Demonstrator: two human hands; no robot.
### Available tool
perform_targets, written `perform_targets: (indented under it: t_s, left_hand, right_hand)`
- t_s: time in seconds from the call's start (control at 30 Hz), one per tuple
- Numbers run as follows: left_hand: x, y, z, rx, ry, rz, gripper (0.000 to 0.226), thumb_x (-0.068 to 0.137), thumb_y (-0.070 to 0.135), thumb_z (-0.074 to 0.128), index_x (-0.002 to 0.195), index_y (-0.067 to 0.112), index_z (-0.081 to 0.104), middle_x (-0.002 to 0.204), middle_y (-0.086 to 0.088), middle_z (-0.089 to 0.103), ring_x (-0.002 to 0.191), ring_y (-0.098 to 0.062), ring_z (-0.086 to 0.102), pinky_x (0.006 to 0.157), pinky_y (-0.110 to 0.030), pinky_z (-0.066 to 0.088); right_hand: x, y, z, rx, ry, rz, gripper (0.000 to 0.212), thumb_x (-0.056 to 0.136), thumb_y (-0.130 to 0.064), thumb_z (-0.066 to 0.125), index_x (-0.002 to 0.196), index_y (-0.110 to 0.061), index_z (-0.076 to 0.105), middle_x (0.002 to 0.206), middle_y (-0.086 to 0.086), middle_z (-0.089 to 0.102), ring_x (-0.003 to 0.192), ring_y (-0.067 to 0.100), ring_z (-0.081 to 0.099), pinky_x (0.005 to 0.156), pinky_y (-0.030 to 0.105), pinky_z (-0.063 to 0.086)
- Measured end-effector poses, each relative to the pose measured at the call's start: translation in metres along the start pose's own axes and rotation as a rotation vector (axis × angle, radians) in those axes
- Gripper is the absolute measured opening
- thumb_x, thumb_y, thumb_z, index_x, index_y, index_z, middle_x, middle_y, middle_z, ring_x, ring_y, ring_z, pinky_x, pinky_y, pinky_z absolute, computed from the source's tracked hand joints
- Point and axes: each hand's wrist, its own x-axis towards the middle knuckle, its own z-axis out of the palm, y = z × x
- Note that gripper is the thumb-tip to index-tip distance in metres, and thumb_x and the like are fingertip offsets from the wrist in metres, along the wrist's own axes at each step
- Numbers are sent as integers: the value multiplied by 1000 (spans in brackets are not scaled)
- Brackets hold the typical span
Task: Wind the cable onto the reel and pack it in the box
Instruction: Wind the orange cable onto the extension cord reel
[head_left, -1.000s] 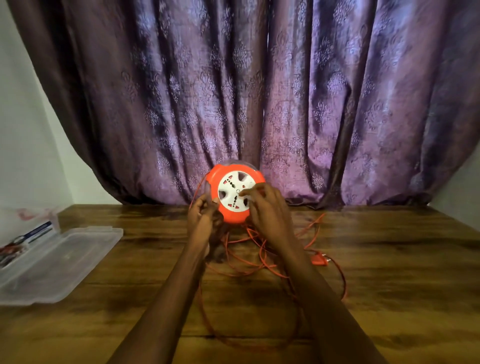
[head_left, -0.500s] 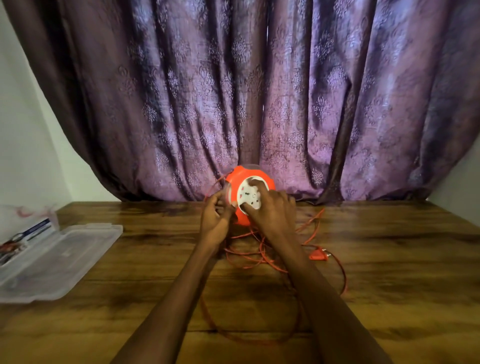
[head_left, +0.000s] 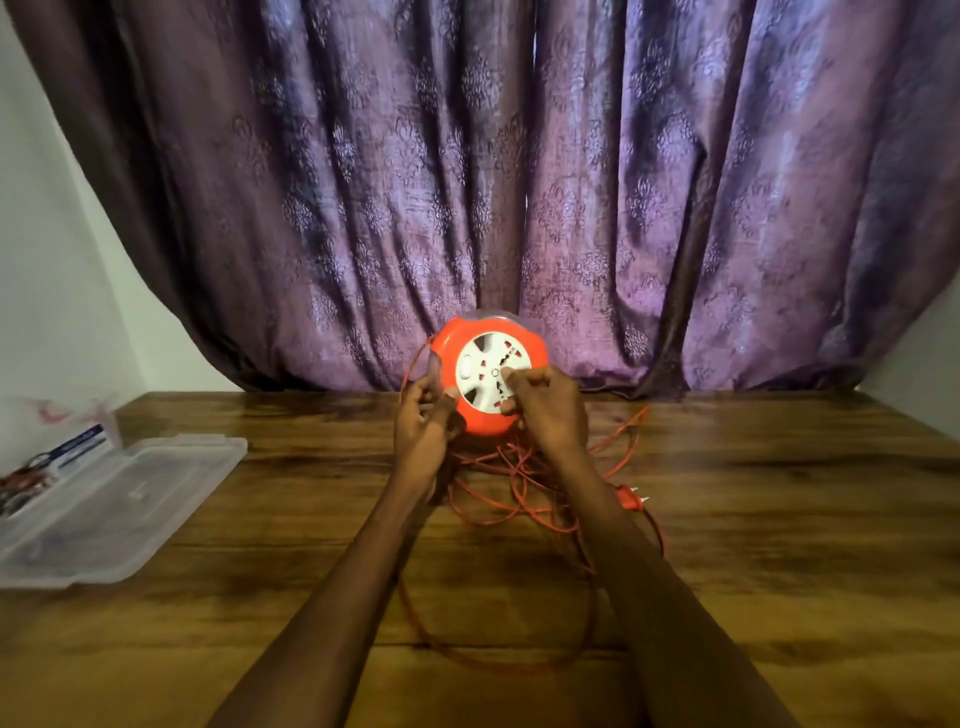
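Note:
An orange cable reel (head_left: 467, 343) with a white socket face is held upright above the wooden table, facing me. My left hand (head_left: 421, 436) grips its left rim, where a strand of orange cable runs up. My right hand (head_left: 550, 410) pinches the white socket face on its right side. Loose orange cable (head_left: 498, 499) lies tangled on the table under both hands and loops toward me. Its orange plug (head_left: 629, 500) rests just right of my right forearm. A clear plastic box (head_left: 119, 499) lies open at the left.
A purple patterned curtain (head_left: 519, 182) hangs behind the wooden table (head_left: 779, 519). The clear box at the left edge holds a printed card (head_left: 78, 447) and some dark wires. White walls stand at both sides.
The reel's white face has turned between frames under my right hand. My left hand has stayed on the left rim, and the reel sits a little more to the right.

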Motion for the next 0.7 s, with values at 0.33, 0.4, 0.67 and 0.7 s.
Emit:
perform_targets:
  t_s: [0.33, 0.4, 0.67, 0.7]
  left_hand:
    - [15, 19, -19, -106, -12, -123, 10, 97, 13, 60, 105, 10, 65, 98, -21, 50, 81, -30, 41, 59, -31, 37]
    - [16, 18, -20, -73, -28, -109, 13, 97, 15, 62, 107, 7, 66, 97, -21, 51, 81, -31, 41, 61, -34, 36]
    - [4, 11, 2, -9, -81, 33, 12, 96, 17, 65, 107, 17, 65, 69, -5, 55, 59, -14, 45, 54, -26, 37]
    - [1, 9, 5, -13, -78, 28, 17, 96, 18, 65, 113, 15, 64, 67, 1, 55, 57, -10, 44, 52, -26, 37]
  right_hand:
    - [11, -26, -18, -1017, -300, -1046, 52, 79, -20, 59, 126, -43, 63, 147, 3, 48, 134, 31, 42, 100, 46, 39]
    - [16, -30, -24, -1173, -331, -1147, 50, 86, -27, 58, 132, -47, 57, 148, 6, 48, 134, 33, 43, 101, 46, 39]
    - [20, -24, -30, -1276, -36, -1150, 60, 74, -38, 70, 132, -43, 56, 103, 5, 70, 95, 31, 58, 79, 41, 30]
    - [19, -23, -28, -1263, -14, -1083, 61, 74, -42, 67, 133, -42, 54, 100, 5, 71, 94, 31, 57, 79, 41, 30]
